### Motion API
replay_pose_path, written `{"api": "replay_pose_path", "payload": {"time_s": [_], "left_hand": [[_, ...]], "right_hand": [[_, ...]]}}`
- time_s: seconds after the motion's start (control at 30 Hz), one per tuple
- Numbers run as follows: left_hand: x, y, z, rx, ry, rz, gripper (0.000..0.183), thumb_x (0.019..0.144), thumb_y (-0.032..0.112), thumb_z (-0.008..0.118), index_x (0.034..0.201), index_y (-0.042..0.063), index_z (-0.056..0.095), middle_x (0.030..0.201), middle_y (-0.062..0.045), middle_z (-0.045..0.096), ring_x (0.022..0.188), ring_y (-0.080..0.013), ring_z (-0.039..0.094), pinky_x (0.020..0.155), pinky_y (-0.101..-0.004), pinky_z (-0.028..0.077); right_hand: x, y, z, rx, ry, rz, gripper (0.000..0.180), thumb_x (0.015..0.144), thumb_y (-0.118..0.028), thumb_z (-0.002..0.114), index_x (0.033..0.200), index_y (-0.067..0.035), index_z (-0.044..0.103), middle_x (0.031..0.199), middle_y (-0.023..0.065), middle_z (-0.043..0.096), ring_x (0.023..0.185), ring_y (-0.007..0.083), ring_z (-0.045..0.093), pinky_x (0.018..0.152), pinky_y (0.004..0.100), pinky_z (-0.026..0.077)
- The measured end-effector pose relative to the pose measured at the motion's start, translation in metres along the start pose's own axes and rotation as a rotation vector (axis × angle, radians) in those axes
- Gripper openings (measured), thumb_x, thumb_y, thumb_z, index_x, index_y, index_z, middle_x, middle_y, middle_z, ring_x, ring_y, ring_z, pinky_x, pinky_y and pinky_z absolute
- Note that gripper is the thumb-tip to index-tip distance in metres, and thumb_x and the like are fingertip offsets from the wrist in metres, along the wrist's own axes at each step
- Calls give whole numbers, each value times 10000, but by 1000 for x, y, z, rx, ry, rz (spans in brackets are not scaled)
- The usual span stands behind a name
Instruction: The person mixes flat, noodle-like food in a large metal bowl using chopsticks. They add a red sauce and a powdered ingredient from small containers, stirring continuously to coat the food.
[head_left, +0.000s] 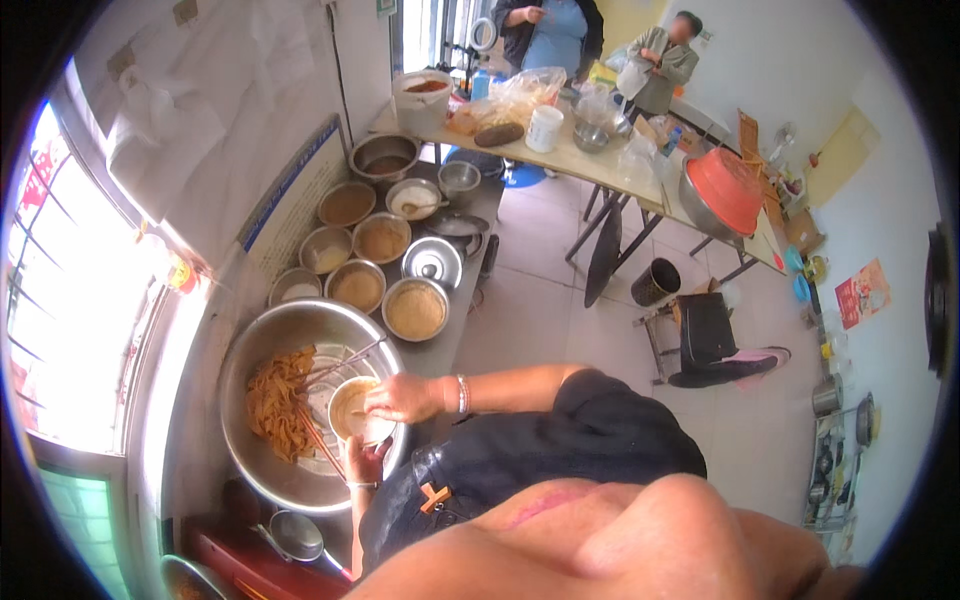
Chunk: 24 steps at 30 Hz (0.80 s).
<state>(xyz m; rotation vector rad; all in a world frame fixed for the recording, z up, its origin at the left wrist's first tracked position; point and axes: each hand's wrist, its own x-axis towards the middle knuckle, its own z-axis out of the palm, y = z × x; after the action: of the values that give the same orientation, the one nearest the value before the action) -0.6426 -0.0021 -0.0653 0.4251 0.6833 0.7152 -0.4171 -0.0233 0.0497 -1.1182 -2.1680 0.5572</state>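
My left hand (363, 459) grips the lower rim of a small white bowl (341, 409) over the right side of a large steel basin (234, 375). The bowl holds a pale, creamy substance. My right hand (401, 399) reaches over it with curled fingers inside; whether they pinch a utensil is hidden. Brown-orange strips of food (281, 405), perhaps noodles or tofu skin, lie in a heap at the basin's left. Long chopsticks (321, 444) lean through the heap to the near rim, and another thin pair (349, 361) points to the upper right rim.
Steel bowls of powders and pastes (358, 286) and a steel lid (432, 264) crowd the counter beyond the basin. A strainer or ladle (296, 535) lies below it. A long table (555, 154) carries tubs and bags; two people stand behind it. A black chair (705, 330) stands on the floor.
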Motion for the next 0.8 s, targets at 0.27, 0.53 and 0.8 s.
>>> {"api": "replay_pose_path", "payload": {"time_s": [0.27, 0.53, 0.8], "left_hand": [[-10, 7, 17, -72, 107, -33, 435, 771, 97, 479, 1199, 93, 401, 1112, -135, 559, 976, -297, 605, 728, -473, 562], [-11, 2, 3, 13, 92, 23, 449, 775, 96, 471, 1217, 78, 392, 1115, -142, 559, 970, -289, 606, 711, -457, 567], [-22, 4, 8, -86, 143, 12, 462, 781, 118, 484, 1229, 81, 378, 1121, -145, 556, 988, -299, 596, 726, -472, 559]], "right_hand": [[1, -7, -1, 44, 38, -17, 143, 860, -175, 521, 871, -44, 576, 781, 131, 587, 715, 324, 590, 615, 403, 473], [5, -13, -2, 25, 17, -24, 146, 860, -184, 525, 867, -48, 576, 787, 129, 592, 710, 324, 591, 606, 398, 475], [7, -16, 2, 31, -34, -14, 151, 869, -189, 515, 882, -52, 577, 796, 126, 593, 721, 319, 593, 619, 397, 477]]}}
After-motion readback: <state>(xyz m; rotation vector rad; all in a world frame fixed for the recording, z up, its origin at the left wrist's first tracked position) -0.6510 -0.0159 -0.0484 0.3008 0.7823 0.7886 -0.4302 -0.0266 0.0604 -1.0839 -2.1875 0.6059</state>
